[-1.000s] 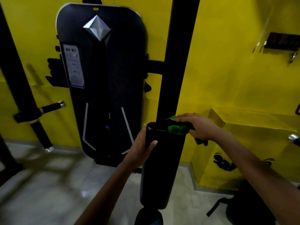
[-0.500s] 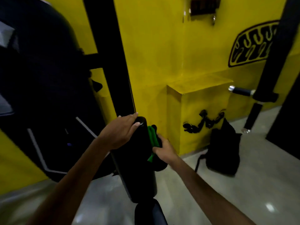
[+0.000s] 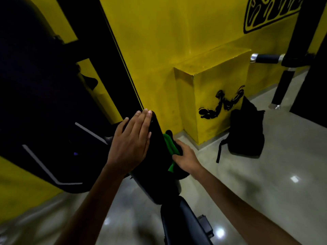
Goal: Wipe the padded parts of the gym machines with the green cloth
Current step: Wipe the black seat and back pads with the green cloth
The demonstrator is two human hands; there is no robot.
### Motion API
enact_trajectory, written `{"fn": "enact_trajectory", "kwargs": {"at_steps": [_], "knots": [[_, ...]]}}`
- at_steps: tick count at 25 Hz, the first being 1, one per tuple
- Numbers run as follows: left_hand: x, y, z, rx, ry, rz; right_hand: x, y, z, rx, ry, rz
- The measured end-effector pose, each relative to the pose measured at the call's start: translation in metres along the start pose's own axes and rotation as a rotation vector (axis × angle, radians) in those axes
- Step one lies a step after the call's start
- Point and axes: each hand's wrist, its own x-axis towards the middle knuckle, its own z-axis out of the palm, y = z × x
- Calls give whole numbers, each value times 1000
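Note:
A black padded backrest (image 3: 159, 167) of a gym machine stands upright in the middle of the view, leaning to the left. My left hand (image 3: 131, 144) lies flat on its front face near the top, fingers straight and together. My right hand (image 3: 185, 159) holds the green cloth (image 3: 170, 150) against the pad's right side, fingers curled round the pad's edge with the cloth bunched under them. Part of the cloth hangs below my hand. The black seat pad (image 3: 182, 225) shows at the bottom.
A black machine post (image 3: 113, 55) rises behind the pad. A big black shroud (image 3: 40, 112) stands at left. A yellow ledge (image 3: 217, 96) juts from the yellow wall, with a black backpack (image 3: 246, 133) on the floor beside it. Another machine's handle (image 3: 267, 58) is at right.
The view has swung right and tilted. My right hand with the cloth went from the pad's top down its right side. My left hand moved from the pad's left edge to lie flat on the front.

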Motion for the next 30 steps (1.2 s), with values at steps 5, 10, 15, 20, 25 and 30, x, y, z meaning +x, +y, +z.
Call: {"fn": "enact_trajectory", "kwargs": {"at_steps": [5, 10, 15, 20, 25, 30], "knots": [[1, 10, 17, 29, 150, -87, 22, -9, -1, 133, 60, -141], [0, 18, 21, -3, 208, -145, 7, 33, 7, 25, 23, -1], [-24, 30, 32, 93, 202, -128, 20, 22, 8, 194, 87, -75], [-53, 50, 57, 125, 166, -147, 4, 69, 16, -22, 55, -15], [-56, 61, 70, 117, 185, -199, 23, 62, 15, 208, 151, -134], [-68, 71, 85, 108, 188, -216, 14, 107, 19, -13, 17, 20]]}}
